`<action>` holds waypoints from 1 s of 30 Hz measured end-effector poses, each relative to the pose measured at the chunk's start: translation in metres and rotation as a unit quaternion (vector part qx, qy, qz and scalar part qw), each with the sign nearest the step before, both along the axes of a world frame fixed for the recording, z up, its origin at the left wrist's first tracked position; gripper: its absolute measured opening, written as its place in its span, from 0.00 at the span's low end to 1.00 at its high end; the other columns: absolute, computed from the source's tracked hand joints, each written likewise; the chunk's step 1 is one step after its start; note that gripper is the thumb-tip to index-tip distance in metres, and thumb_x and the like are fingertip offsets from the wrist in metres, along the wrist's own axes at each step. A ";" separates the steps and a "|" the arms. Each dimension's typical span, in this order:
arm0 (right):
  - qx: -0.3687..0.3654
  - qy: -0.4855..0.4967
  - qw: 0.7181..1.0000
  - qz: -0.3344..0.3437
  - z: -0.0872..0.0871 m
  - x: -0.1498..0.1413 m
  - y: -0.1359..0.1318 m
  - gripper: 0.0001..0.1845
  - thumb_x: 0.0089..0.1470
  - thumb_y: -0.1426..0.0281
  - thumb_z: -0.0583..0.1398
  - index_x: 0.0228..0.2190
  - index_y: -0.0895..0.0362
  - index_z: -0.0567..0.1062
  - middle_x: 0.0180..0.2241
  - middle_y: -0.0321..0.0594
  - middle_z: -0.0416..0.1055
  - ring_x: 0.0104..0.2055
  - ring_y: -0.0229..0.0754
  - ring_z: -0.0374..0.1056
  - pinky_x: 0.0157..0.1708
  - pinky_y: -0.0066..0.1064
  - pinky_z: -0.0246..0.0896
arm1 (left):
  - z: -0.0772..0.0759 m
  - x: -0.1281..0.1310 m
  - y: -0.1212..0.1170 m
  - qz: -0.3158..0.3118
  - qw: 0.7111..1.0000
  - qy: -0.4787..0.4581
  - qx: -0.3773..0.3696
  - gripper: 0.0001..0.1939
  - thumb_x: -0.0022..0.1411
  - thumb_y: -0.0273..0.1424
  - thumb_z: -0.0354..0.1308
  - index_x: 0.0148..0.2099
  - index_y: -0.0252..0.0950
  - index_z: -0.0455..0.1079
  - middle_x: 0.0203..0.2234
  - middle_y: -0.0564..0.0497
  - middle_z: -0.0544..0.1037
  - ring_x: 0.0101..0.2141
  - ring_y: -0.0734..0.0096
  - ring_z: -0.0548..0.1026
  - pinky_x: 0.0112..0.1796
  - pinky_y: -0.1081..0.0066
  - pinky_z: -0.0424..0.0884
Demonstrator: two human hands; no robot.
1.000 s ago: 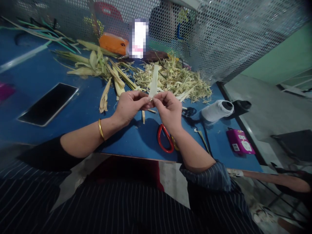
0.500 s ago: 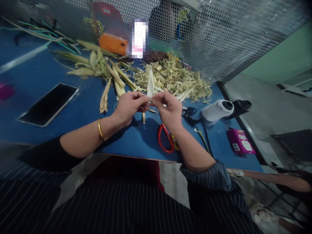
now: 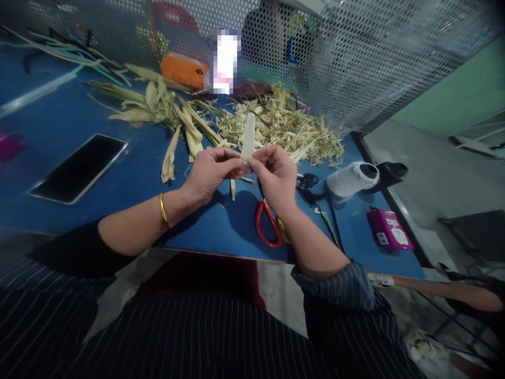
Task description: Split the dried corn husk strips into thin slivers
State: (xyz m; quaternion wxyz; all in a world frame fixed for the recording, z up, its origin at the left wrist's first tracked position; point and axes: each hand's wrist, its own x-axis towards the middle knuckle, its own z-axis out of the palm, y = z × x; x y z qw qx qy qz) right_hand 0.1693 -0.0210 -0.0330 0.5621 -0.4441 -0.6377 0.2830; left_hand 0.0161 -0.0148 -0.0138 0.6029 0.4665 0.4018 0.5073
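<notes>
A pale strip of corn husk point(image 3: 249, 136) stands upright between my fingers, its lower end pinched. My left hand point(image 3: 211, 172) grips that end from the left, thumb against fingers. From the right, my right hand point(image 3: 276, 176) pinches the same end, and the fingertips of both hands nearly meet. Just below my right hand lie red-handled scissors point(image 3: 268, 225), partly covered by the wrist. Behind the strip spreads a heap of shredded husk point(image 3: 292, 126). Longer whole husks point(image 3: 152, 108) lie to the left of it.
A dark phone point(image 3: 81, 169) lies at left on the blue table point(image 3: 221, 234). White thread point(image 3: 349, 180) and black thread point(image 3: 392, 172) cones stand at right, near a purple box point(image 3: 390, 229). A perforated metal screen point(image 3: 347, 63) borders the back. Another person's arm point(image 3: 445, 292) shows at lower right.
The husk strip has turned and shifted slightly right, showing a wider, flatter face. My right hand has moved a little to the right; both hands keep their pinch.
</notes>
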 end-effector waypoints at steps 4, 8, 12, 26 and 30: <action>-0.001 0.009 1.000 0.008 -0.002 0.001 0.003 0.13 0.53 0.58 0.64 0.32 0.52 0.67 0.27 0.32 0.68 0.29 0.36 0.70 0.32 0.31 0.68 | -0.002 0.002 0.000 0.017 0.999 0.027 0.033 0.12 0.45 0.32 0.71 0.30 0.31 0.73 0.23 0.51 0.77 0.25 0.73 0.76 0.32 0.71 0.75; 0.002 0.017 1.000 0.014 0.000 0.001 0.001 0.12 0.53 0.60 0.64 0.32 0.52 0.68 0.26 0.31 0.68 0.27 0.37 0.70 0.30 0.32 0.68 | -0.002 0.002 0.000 0.019 0.997 0.050 0.058 0.13 0.45 0.32 0.71 0.28 0.31 0.72 0.22 0.52 0.76 0.23 0.75 0.75 0.30 0.73 0.74; 0.040 -0.029 0.999 0.007 0.004 0.001 -0.002 0.07 0.56 0.64 0.62 0.34 0.52 0.69 0.29 0.32 0.69 0.28 0.36 0.70 0.31 0.31 0.67 | -0.001 0.001 0.000 0.015 0.999 0.036 0.024 0.11 0.49 0.33 0.69 0.29 0.31 0.72 0.22 0.51 0.77 0.21 0.76 0.74 0.28 0.73 0.74; 0.081 -0.092 0.992 -0.027 0.006 0.001 -0.003 0.04 0.57 0.72 0.59 0.29 0.54 0.70 0.28 0.34 0.70 0.31 0.36 0.68 0.34 0.31 0.64 | -0.001 0.001 0.001 0.018 0.999 0.007 0.036 0.09 0.50 0.31 0.68 0.29 0.31 0.73 0.21 0.51 0.77 0.24 0.75 0.75 0.29 0.74 0.74; 0.038 -0.030 0.999 -0.006 0.004 0.000 -0.001 0.06 0.55 0.69 0.62 0.30 0.53 0.68 0.27 0.32 0.68 0.28 0.35 0.68 0.31 0.31 0.67 | -0.002 0.002 0.000 0.030 0.997 0.027 0.064 0.09 0.50 0.32 0.67 0.29 0.31 0.74 0.22 0.50 0.78 0.24 0.74 0.76 0.30 0.73 0.75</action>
